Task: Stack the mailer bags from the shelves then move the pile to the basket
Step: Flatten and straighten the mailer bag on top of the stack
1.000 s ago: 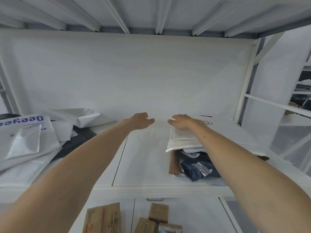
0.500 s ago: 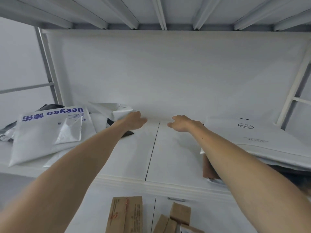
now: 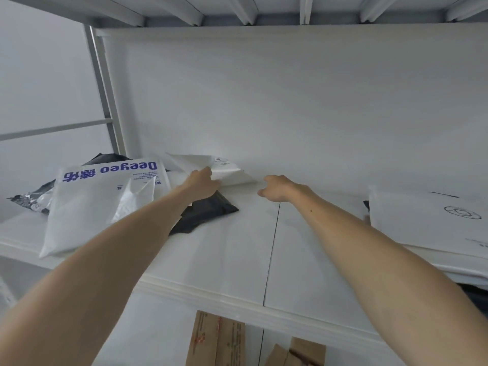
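Left hand touches the crumpled white mailer bag near the shelf's back edge, grip unclear. Right hand hovers loosely curled, empty. Probably light, limp, slippery film: pinch its near edge.

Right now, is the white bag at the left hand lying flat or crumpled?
Crumpled: the white bag shows raised folds and creases where the left hand touches its edge.

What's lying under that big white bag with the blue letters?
Dark bags poke out from under the lettered bag at its left and far edges. How many lie beneath cannot be seen, because it covers them.
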